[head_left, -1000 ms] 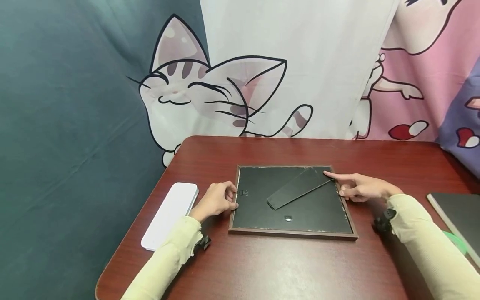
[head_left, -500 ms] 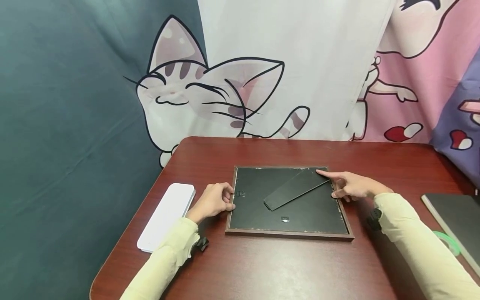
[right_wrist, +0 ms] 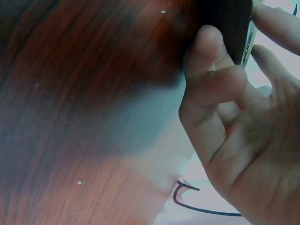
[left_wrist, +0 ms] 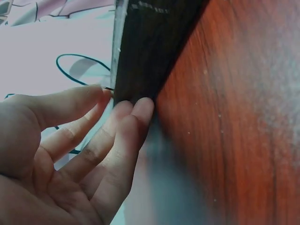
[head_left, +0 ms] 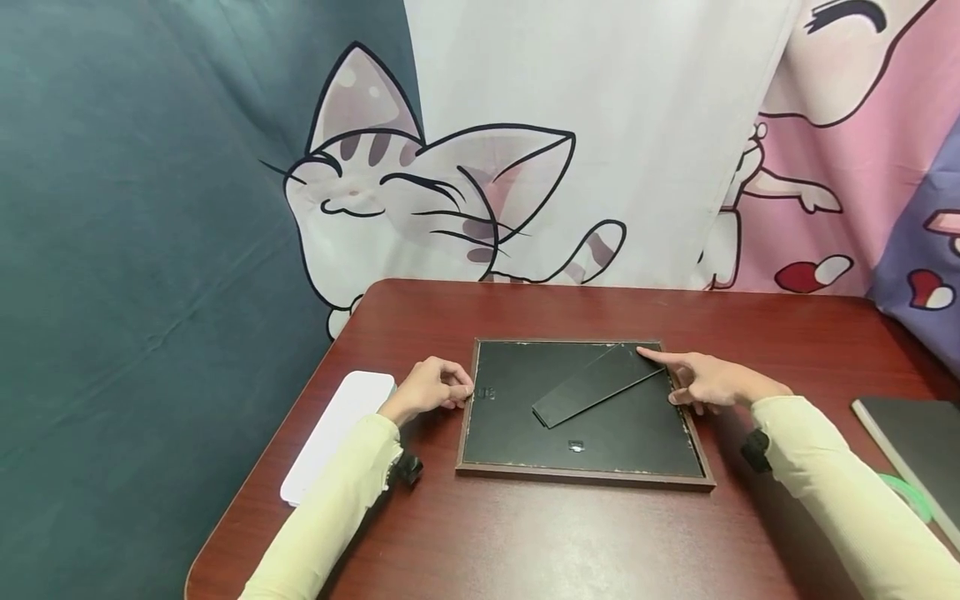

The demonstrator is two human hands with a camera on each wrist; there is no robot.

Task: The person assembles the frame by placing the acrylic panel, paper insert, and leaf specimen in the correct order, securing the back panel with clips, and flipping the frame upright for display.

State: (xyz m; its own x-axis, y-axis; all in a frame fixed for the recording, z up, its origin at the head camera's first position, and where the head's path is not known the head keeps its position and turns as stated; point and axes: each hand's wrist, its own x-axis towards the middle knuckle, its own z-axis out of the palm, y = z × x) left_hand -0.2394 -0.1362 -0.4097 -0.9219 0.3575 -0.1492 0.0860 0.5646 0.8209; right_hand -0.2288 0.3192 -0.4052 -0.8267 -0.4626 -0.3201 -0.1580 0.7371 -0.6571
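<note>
A picture frame (head_left: 585, 479) with a brown rim lies face down on the table, its black backing board (head_left: 502, 442) upward. A flat easel leg (head_left: 592, 387) runs diagonally across the board. At the frame's left side, my left hand (head_left: 430, 387) grips the rim; the left wrist view shows fingertips (left_wrist: 144, 108) against its outer side and the thumb close to the top edge. My right hand (head_left: 712, 379) holds the right side, thumb at the rim, index finger stretched onto the board near the leg's upper end. Curled fingers (right_wrist: 211, 44) meet the side in the right wrist view.
A white flat box (head_left: 337, 437) lies left, partly behind the left forearm. On the right are a dark flat panel with a pale edge (head_left: 918, 433) and a green ring (head_left: 907, 493), partly covered by the right sleeve. A cat-print curtain (head_left: 450, 192) hangs behind the table.
The left hand has shifted slightly up along the frame's left side, its thumb drawn in closer to the fingers. The right index fingertip has slid a little left on the board.
</note>
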